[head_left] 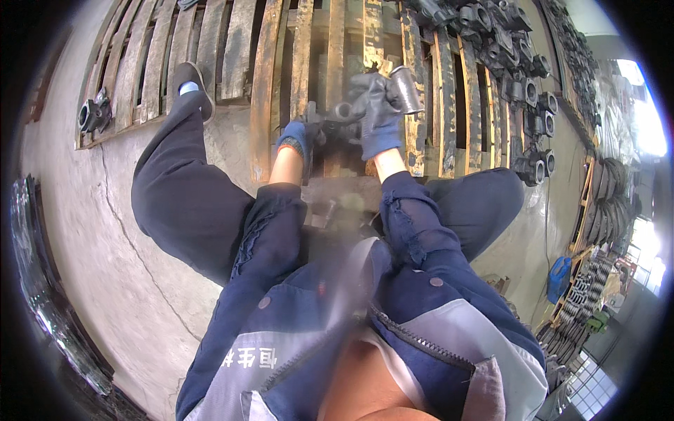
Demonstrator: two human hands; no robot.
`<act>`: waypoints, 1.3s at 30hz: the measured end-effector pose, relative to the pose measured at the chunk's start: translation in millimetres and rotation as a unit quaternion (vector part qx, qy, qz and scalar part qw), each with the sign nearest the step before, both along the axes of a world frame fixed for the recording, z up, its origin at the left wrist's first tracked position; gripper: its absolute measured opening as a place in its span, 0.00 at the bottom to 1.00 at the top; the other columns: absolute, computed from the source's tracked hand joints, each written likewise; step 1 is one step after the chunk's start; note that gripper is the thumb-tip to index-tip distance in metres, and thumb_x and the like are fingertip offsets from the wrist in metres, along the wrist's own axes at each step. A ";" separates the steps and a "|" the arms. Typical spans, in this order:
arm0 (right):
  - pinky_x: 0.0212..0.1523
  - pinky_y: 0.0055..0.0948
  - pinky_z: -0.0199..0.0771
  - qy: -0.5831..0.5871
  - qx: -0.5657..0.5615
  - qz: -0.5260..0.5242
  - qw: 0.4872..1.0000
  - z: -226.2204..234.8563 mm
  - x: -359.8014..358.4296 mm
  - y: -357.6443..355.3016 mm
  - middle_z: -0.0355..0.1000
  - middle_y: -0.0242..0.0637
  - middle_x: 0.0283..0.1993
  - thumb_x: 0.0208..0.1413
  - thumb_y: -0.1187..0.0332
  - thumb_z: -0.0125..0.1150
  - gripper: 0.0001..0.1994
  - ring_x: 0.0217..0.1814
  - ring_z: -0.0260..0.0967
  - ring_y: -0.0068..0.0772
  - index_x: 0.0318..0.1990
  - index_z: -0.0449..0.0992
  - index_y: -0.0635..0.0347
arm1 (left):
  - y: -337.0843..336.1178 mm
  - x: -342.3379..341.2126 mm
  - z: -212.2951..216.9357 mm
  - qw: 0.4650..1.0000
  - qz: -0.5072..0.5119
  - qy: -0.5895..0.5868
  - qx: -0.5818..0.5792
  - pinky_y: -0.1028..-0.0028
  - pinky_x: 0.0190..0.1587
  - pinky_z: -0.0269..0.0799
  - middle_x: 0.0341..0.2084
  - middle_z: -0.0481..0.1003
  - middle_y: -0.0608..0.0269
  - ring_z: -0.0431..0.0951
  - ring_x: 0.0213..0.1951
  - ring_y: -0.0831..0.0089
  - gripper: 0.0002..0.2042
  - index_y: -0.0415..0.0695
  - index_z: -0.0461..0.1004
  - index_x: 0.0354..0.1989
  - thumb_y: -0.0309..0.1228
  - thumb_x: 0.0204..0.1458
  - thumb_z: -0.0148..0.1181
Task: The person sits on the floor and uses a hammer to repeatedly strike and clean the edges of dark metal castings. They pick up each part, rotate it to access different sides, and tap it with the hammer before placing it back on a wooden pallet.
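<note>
My left hand [300, 135], in a blue and dark glove, is closed on the near left side of a dark metal casting [341, 129]. The casting has a ring-shaped opening and is blurred by motion. To its right, my right hand [378, 109], in a dark grey glove with a blue cuff, is wrapped round a grey metal cylinder [408, 90]. The cylinder's right end sticks out past the fingers, while the palm side is hidden. Both hands are over the slatted wooden pallet [263, 91].
Many dark castings [530, 91] crowd the pallet's right side. A lone casting [95, 114] lies at the far left. My legs straddle the concrete floor [165, 231]. At the right stand a blue container [559, 279] and stacked metal parts [579, 291]; dark wrapped material [53, 295] lies left.
</note>
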State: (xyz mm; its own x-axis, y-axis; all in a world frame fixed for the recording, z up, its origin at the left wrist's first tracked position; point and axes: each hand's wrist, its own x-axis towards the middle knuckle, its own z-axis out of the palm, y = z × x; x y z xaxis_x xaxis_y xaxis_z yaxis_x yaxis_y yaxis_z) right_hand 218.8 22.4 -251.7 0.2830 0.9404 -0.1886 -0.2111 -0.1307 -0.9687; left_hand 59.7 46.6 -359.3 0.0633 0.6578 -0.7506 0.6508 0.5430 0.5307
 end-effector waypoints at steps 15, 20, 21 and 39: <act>0.25 0.27 0.70 -0.138 -0.069 0.079 0.985 8.2 9.4 -3.6 0.73 0.30 0.29 0.64 0.55 0.58 0.12 0.25 0.68 0.25 0.40 0.78 0.53 | -8.4 7.4 60.5 0.995 -0.049 -0.024 0.079 0.61 0.47 0.75 0.43 0.80 0.47 0.81 0.46 0.53 0.21 0.44 0.77 0.51 0.40 0.50 0.63; 0.22 0.25 0.70 -0.150 0.033 0.018 0.988 18.8 64.4 -35.8 0.70 0.32 0.21 0.55 0.72 0.53 0.08 0.19 0.65 0.23 0.36 0.76 0.67 | -42.6 42.9 77.0 0.978 0.068 0.001 0.196 0.57 0.49 0.73 0.43 0.77 0.38 0.77 0.49 0.43 0.13 0.43 0.77 0.44 0.33 0.51 0.61; 0.21 0.27 0.70 -0.128 0.077 0.017 0.989 23.1 73.6 -40.9 0.69 0.33 0.20 0.57 0.69 0.54 0.10 0.18 0.65 0.25 0.37 0.76 0.68 | -47.6 47.8 80.5 0.974 0.107 0.001 0.199 0.57 0.49 0.73 0.41 0.77 0.37 0.77 0.48 0.42 0.12 0.43 0.78 0.42 0.32 0.50 0.62; 0.27 0.33 0.75 -0.081 -0.078 0.029 0.993 -16.5 68.5 -61.3 0.64 0.32 0.13 0.66 0.58 0.56 0.20 0.12 0.60 0.26 0.39 0.78 0.72 | -29.7 7.5 22.3 0.872 -0.057 0.184 0.450 0.60 0.64 0.61 0.45 0.79 0.56 0.76 0.51 0.57 0.16 0.47 0.79 0.47 0.28 0.48 0.56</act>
State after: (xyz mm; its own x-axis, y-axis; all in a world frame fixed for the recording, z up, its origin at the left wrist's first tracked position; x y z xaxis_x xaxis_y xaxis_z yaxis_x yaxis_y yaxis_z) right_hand 287.3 -38.9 -268.3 0.2684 0.9189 -0.2892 -0.0425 -0.2886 -0.9565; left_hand 67.1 16.9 -337.0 0.0308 0.9960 0.0839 0.8897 -0.0656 0.4518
